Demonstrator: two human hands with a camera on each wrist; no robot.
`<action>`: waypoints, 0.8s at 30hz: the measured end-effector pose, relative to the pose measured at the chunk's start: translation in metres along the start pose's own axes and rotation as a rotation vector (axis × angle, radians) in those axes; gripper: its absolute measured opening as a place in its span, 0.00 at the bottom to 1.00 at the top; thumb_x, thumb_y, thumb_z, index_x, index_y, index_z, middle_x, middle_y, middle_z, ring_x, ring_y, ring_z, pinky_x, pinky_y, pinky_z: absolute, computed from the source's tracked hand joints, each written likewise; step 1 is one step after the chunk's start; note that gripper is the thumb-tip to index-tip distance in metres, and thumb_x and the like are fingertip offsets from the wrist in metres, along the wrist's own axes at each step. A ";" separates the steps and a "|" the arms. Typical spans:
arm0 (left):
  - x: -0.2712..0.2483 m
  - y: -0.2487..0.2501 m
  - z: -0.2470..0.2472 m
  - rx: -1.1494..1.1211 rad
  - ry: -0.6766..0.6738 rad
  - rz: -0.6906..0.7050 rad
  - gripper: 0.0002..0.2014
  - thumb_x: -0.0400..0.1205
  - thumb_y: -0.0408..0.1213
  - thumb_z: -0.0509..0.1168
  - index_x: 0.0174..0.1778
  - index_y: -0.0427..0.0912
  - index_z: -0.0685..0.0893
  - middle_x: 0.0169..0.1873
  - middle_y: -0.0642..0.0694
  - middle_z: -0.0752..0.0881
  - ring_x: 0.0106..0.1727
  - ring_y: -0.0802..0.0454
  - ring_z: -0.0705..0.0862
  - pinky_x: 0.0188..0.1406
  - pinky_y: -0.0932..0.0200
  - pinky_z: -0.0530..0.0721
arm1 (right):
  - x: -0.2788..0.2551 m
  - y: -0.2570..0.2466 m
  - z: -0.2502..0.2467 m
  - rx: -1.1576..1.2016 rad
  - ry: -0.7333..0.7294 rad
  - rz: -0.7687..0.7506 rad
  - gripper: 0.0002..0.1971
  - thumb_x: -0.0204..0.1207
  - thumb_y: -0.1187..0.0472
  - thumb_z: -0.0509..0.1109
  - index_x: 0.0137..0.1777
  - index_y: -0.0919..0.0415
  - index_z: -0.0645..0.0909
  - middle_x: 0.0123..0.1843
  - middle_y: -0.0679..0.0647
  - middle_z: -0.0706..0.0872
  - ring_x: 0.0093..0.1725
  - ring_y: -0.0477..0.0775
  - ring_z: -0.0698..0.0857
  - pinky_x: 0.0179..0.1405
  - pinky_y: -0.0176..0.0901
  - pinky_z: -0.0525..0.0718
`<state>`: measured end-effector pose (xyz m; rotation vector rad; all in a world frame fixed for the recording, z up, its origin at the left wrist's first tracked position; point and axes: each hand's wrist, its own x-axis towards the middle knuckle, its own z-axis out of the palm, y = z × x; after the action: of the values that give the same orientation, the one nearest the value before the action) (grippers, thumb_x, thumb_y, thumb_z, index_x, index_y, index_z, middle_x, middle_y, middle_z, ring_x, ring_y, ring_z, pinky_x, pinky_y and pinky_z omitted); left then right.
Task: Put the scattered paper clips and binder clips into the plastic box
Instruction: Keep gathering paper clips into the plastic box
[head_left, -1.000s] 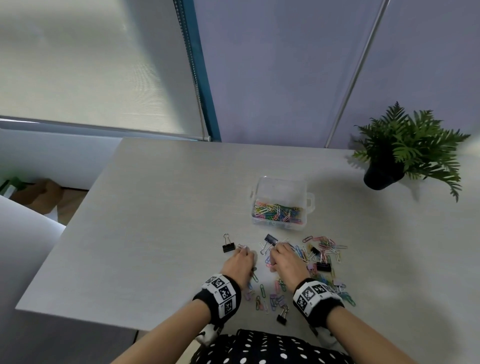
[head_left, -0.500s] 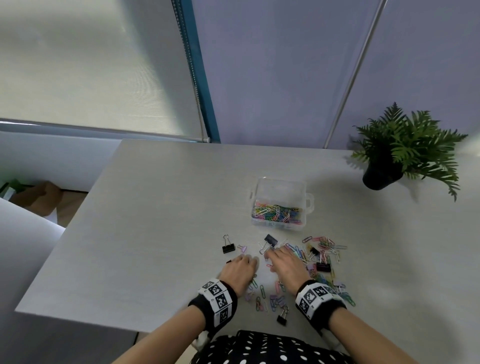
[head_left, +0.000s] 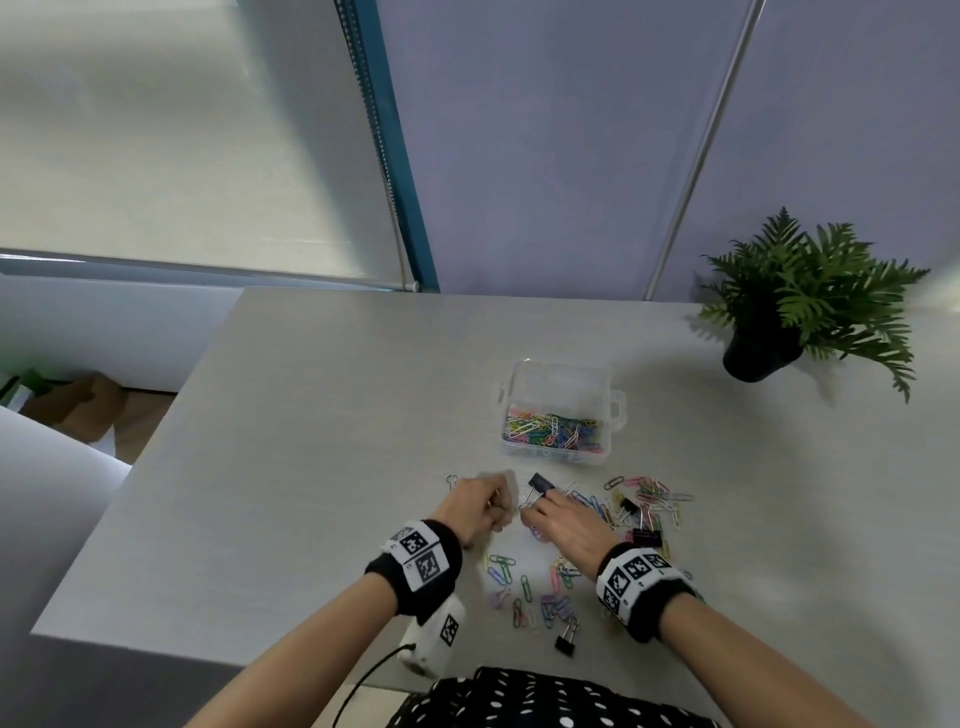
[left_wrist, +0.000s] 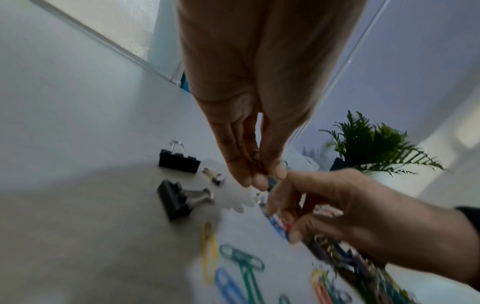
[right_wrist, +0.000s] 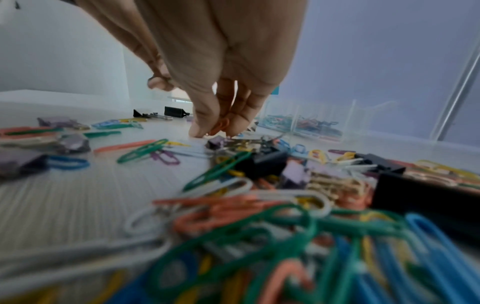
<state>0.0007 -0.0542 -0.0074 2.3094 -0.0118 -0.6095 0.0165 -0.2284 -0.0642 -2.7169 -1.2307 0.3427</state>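
The clear plastic box (head_left: 615, 410) stands mid-table with several coloured paper clips in it. My left hand (head_left: 501, 512) is raised just off the table and pinches a few small paper clips (left_wrist: 255, 155) between thumb and fingers. Right beside it, my right hand (head_left: 530, 514) has its fingertips (right_wrist: 200, 130) down on the table, curled round paper clips (left_wrist: 279, 223). A black binder clip (head_left: 540, 483) lies just beyond both hands. Loose paper clips (head_left: 649, 499) spread to the right, and more paper clips (head_left: 524, 587) lie between my wrists.
A potted fern (head_left: 758, 353) stands at the back right. Black binder clips lie by my right wrist (head_left: 647, 535) and near the front edge (head_left: 565, 644); two more (left_wrist: 179, 161) sit left of my left hand. Bare tabletop (head_left: 311, 467) stretches left.
My left hand has lifted off the table with clips pinched in it. My right hand has stayed down, its fingers drawing in toward the left hand.
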 end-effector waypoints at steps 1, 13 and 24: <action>0.005 0.004 -0.005 -0.017 0.013 0.002 0.10 0.78 0.23 0.63 0.37 0.43 0.74 0.30 0.53 0.80 0.27 0.65 0.79 0.24 0.79 0.76 | 0.001 0.002 -0.001 -0.005 0.003 -0.013 0.16 0.55 0.70 0.79 0.37 0.56 0.76 0.32 0.50 0.82 0.35 0.53 0.82 0.25 0.38 0.77; 0.091 0.039 -0.049 0.050 0.149 -0.007 0.09 0.78 0.21 0.61 0.50 0.31 0.85 0.46 0.36 0.89 0.47 0.44 0.87 0.56 0.53 0.85 | -0.001 0.001 0.003 -0.129 -0.062 -0.036 0.18 0.50 0.54 0.84 0.35 0.58 0.79 0.33 0.50 0.84 0.36 0.52 0.84 0.26 0.39 0.84; 0.022 -0.014 -0.052 -0.010 0.254 0.016 0.17 0.77 0.17 0.52 0.47 0.35 0.84 0.40 0.46 0.85 0.36 0.54 0.82 0.35 0.75 0.77 | 0.010 0.022 -0.052 0.409 0.203 0.290 0.06 0.78 0.68 0.61 0.41 0.58 0.71 0.40 0.46 0.72 0.37 0.45 0.71 0.42 0.43 0.77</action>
<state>0.0403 -0.0138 0.0055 2.3591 0.0923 -0.3042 0.0521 -0.2372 -0.0201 -2.4903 -0.6308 0.3003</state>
